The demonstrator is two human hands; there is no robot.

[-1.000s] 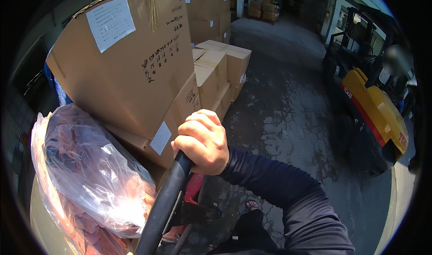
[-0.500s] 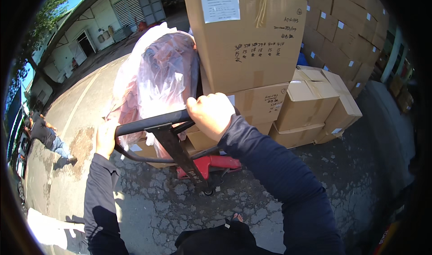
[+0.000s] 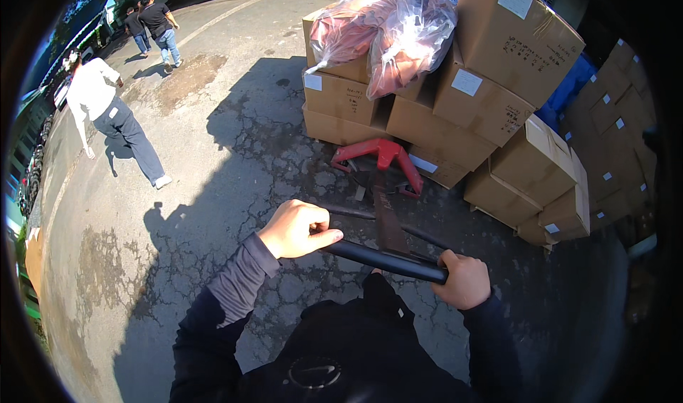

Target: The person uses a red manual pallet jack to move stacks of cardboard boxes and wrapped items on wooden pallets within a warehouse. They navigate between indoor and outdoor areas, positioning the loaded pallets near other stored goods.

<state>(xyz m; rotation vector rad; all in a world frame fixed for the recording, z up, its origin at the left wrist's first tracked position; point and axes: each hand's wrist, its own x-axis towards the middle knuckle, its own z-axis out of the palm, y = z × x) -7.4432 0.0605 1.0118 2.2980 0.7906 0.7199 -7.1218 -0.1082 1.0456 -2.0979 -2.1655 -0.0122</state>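
My left hand [image 3: 297, 230] grips the left end of a black pallet jack handle [image 3: 388, 261]. My right hand [image 3: 464, 280] is wrapped round the handle's right end. The handle's dark shaft slopes away from me to the red base [image 3: 385, 149] of the pallet jack. Directly beyond that base stand stacked brown cardboard boxes [image 3: 445, 134]. Clear plastic bags with pinkish contents [image 3: 413, 40] lie on top of the left boxes. The jack's forks cannot be seen.
More boxes stand at the right on a low pallet [image 3: 544, 241], and a tall wall of boxes [image 3: 605, 147] rises behind. A person in a white top [image 3: 99, 93] walks at the left; two people in dark shirts [image 3: 158, 22] are farther off. The pavement [image 3: 213, 189] is cracked.
The handle has swung down and closer to me, and my hands have moved with it. The view has turned, bringing more pavement and people at the left into sight.
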